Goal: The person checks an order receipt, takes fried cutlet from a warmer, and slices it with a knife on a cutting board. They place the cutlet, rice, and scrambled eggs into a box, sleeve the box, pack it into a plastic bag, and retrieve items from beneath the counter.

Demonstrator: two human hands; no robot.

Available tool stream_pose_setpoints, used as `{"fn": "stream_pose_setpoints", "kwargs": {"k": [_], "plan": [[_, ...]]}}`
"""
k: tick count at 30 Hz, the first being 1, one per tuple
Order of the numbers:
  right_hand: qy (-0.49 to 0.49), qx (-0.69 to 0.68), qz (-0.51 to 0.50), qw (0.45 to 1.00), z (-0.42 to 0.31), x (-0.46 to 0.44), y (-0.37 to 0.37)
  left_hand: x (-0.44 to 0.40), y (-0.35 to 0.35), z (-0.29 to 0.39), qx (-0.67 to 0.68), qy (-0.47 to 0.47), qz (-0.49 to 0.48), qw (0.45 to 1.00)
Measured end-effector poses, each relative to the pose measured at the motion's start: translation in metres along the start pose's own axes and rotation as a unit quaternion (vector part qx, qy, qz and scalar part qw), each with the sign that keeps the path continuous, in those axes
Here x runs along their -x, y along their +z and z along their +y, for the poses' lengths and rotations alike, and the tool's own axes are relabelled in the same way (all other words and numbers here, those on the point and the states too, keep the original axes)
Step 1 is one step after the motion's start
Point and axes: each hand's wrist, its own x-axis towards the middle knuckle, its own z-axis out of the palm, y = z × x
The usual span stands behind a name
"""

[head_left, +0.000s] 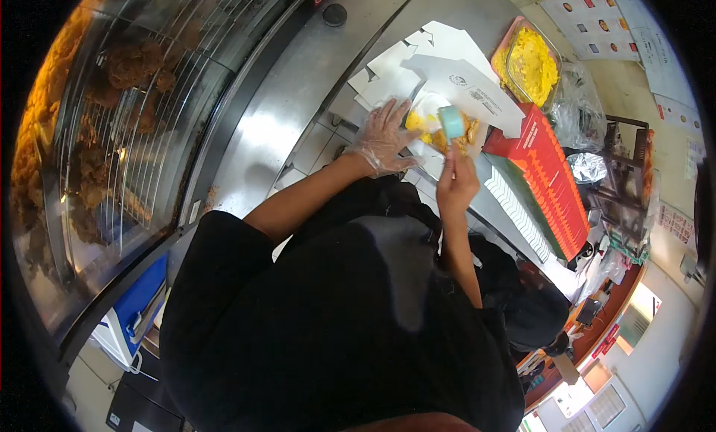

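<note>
An open white cardboard food box (425, 70) lies on the steel counter, with printed lettering on its lid. Inside are yellow rice (415, 121) and browned pieces of food (470, 130) that look like fried chicken. My left hand (382, 137), in a clear plastic glove, rests at the box's near left edge with its fingers spread. In my right hand (457, 184), which looks bare, is a small pale teal cup (450, 122), tilted over the food. Its contents are hidden, and whether it has a handle I cannot tell.
A clear tub of yellow rice (533, 63) stands beyond the box. To the right are a stack of red cartons (548, 182) and a crumpled plastic bag (576, 107). A heated glass cabinet (149, 96) with fried pieces flanks the left. A black round object (335, 15) sits on the counter.
</note>
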Motion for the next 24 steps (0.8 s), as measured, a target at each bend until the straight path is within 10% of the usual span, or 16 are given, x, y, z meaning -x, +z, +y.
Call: {"fn": "stream_pose_setpoints", "kwargs": {"k": [5, 6, 24], "plan": [[-0.069, 0.131, 0.078, 0.986, 0.009, 0.009, -0.011, -0.005, -0.008, 0.004, -0.005, -0.04, -0.017, 0.999], [-0.11, 0.167, -0.037, 0.979, 0.022, 0.009, 0.001, -0.005, -0.001, 0.001, 0.003, -0.052, -0.003, 0.999], [0.05, -0.008, 0.084, 0.995, 0.017, -0.003, -0.033, -0.02, -0.004, 0.031, -0.036, -0.04, 0.004, 0.999]]}}
